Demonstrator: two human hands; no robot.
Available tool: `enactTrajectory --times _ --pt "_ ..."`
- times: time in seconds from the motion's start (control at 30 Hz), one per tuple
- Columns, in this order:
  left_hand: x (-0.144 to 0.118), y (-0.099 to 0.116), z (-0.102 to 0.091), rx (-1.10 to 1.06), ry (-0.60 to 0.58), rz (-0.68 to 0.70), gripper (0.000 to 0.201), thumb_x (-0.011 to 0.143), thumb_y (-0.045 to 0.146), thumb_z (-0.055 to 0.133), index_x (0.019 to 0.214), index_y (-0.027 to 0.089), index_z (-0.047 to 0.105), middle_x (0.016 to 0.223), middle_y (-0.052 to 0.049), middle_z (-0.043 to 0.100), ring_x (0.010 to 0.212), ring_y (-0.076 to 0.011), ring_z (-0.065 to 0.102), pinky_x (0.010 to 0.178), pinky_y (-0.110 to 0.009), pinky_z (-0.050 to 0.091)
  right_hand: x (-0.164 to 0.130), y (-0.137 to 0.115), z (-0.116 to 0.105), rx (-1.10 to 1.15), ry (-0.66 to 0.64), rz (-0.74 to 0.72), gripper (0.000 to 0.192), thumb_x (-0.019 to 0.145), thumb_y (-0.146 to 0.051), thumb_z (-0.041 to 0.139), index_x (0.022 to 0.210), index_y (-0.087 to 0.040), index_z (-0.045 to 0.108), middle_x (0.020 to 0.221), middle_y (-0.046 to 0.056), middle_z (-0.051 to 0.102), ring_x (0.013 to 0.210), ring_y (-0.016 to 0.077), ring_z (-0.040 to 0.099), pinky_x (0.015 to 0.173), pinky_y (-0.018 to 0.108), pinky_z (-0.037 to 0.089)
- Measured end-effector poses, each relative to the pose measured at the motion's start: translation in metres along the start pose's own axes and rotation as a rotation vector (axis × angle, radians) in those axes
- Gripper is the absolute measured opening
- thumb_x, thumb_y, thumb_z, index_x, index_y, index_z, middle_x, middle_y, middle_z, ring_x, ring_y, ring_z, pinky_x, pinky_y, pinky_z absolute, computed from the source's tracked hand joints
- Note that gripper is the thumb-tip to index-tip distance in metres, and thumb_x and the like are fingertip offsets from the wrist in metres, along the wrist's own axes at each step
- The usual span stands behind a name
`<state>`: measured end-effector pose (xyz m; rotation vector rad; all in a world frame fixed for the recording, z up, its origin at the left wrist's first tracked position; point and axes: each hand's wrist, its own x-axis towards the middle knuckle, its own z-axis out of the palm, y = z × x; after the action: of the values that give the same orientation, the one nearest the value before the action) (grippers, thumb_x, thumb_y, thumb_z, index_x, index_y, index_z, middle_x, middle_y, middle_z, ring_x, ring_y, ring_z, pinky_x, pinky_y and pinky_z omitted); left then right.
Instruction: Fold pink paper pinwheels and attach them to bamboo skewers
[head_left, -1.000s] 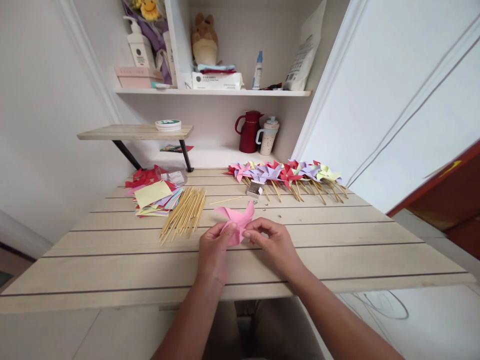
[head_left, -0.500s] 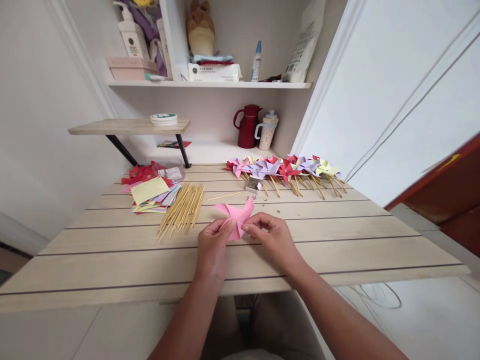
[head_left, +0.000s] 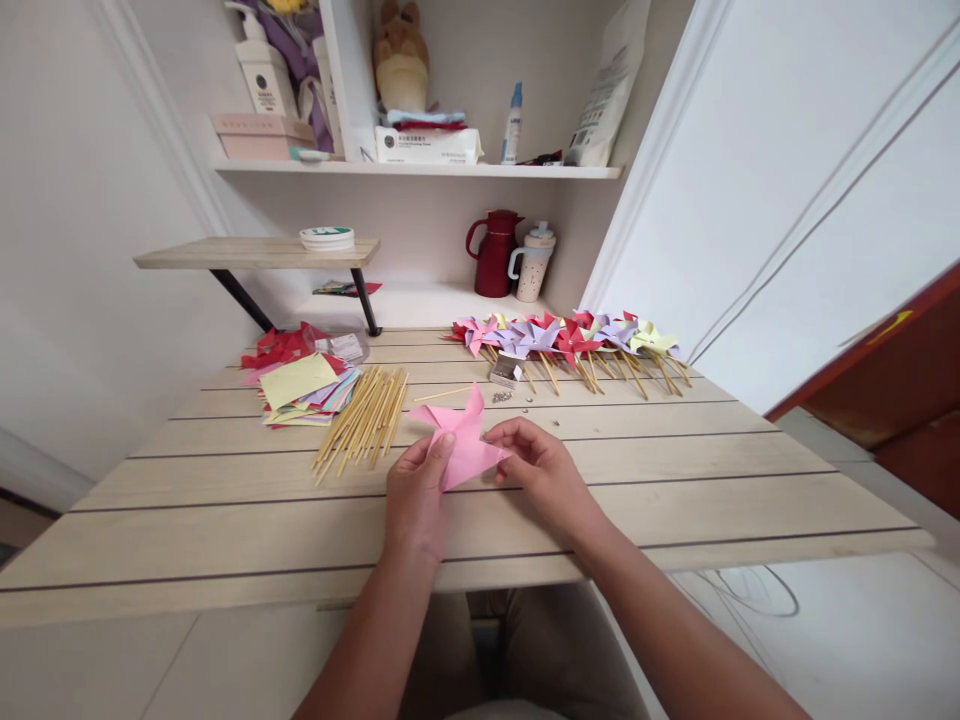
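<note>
A pink paper pinwheel head (head_left: 463, 443) sits between both hands above the wooden table (head_left: 675, 480). My left hand (head_left: 414, 496) pinches its lower left edge with thumb and fingers. My right hand (head_left: 541, 472) touches its right tip with the fingertips. A pile of bamboo sticks (head_left: 364, 421) lies just left of the hands, and one loose stick (head_left: 444, 394) lies behind the paper.
Stacked coloured paper squares (head_left: 300, 388) lie at the back left. A row of finished pinwheels (head_left: 570, 342) lies at the back right, with a small box (head_left: 507, 371) and scattered pins (head_left: 525, 399) in front. A red jug (head_left: 495, 253) and a cup stand behind.
The pink pinwheel has turned in my hands, one blade now pointing up and another to the right. Both hands shifted slightly left and closer to the sticks.
</note>
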<state>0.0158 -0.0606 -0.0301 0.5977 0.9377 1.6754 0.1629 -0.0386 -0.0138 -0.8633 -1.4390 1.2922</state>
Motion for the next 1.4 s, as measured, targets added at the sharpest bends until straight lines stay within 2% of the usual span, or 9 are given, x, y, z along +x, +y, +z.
enactTrajectory --times 0.13,0.33,0.5,0.63,0.83,0.93,1.13,1.4 --pt "-0.0016 0.0013 0.0023 0.013 0.003 0.005 0.027 0.067 0.035 0.083 0.084 0.015 0.077 0.073 -0.002 0.071 0.067 -0.0142 0.06 0.067 -0.026 0.044 -0.0016 -0.0009 0.0005 -0.018 -0.015 -0.029 0.017 0.079 -0.03 0.071 0.092 -0.021 0.067 0.074 -0.002 0.063 0.059 0.0122 0.057 0.059 0.027 0.047" --pt "-0.0026 0.001 0.0028 0.041 0.002 0.009 0.028 0.066 0.036 0.083 0.083 0.015 0.077 0.072 -0.002 0.071 0.067 -0.0142 0.06 0.068 -0.026 0.044 -0.0035 -0.0036 -0.0003 -0.124 0.009 -0.075 0.013 0.081 -0.034 0.072 0.083 -0.021 0.072 0.073 0.001 0.067 0.062 0.0153 0.06 0.061 0.029 0.049" --pt "-0.0021 -0.0015 0.0016 0.088 -0.049 0.006 0.028 0.066 0.037 0.084 0.082 0.015 0.077 0.069 -0.002 0.069 0.067 -0.0142 0.059 0.07 -0.027 0.044 -0.0024 -0.0029 0.0012 -0.197 -0.005 -0.095 0.013 0.082 -0.033 0.07 0.076 -0.021 0.071 0.064 -0.001 0.064 0.059 0.0154 0.057 0.059 0.029 0.046" --pt "-0.0021 -0.0006 0.0018 0.103 -0.042 0.015 0.026 0.067 0.035 0.084 0.081 0.015 0.078 0.073 -0.003 0.072 0.071 -0.0147 0.061 0.074 -0.027 0.045 -0.0025 -0.0023 0.0029 -0.242 0.017 -0.091 0.013 0.082 -0.032 0.069 0.076 -0.021 0.07 0.063 -0.001 0.064 0.058 0.015 0.057 0.06 0.029 0.047" --pt "-0.0019 0.0033 0.0004 0.07 -0.059 0.012 0.026 0.07 0.036 0.081 0.084 0.014 0.078 0.082 -0.006 0.075 0.079 -0.0174 0.064 0.083 -0.03 0.045 -0.004 -0.0021 0.0032 -0.164 -0.007 -0.042 0.017 0.085 -0.032 0.065 0.095 -0.022 0.074 0.079 0.002 0.069 0.061 0.0153 0.064 0.062 0.031 0.053" --pt "-0.0019 0.0053 0.0003 0.023 -0.06 -0.006 0.026 0.07 0.034 0.082 0.086 0.014 0.078 0.082 -0.006 0.075 0.078 -0.0171 0.065 0.082 -0.03 0.046 -0.0036 -0.0009 0.0017 -0.167 -0.009 -0.114 0.017 0.088 -0.03 0.061 0.097 -0.023 0.074 0.088 0.003 0.068 0.064 0.0149 0.064 0.062 0.031 0.054" --pt "-0.0033 0.0078 0.0016 -0.045 -0.072 -0.056 0.03 0.064 0.033 0.086 0.086 0.013 0.078 0.079 -0.007 0.075 0.072 -0.0178 0.066 0.075 -0.031 0.05 -0.0015 0.0013 -0.0042 -0.303 0.06 -0.29 0.021 0.087 -0.019 0.062 0.098 -0.028 0.077 0.095 0.006 0.067 0.088 0.0207 0.062 0.069 0.032 0.05" --pt "-0.0018 0.0046 -0.0001 -0.006 -0.079 -0.044 0.023 0.067 0.032 0.084 0.081 0.014 0.076 0.073 -0.003 0.072 0.069 -0.0146 0.062 0.074 -0.028 0.047 -0.0039 -0.0023 -0.0012 -0.271 -0.039 -0.254 0.007 0.085 -0.023 0.07 0.083 -0.024 0.077 0.083 0.004 0.069 0.074 0.0181 0.064 0.065 0.03 0.051"
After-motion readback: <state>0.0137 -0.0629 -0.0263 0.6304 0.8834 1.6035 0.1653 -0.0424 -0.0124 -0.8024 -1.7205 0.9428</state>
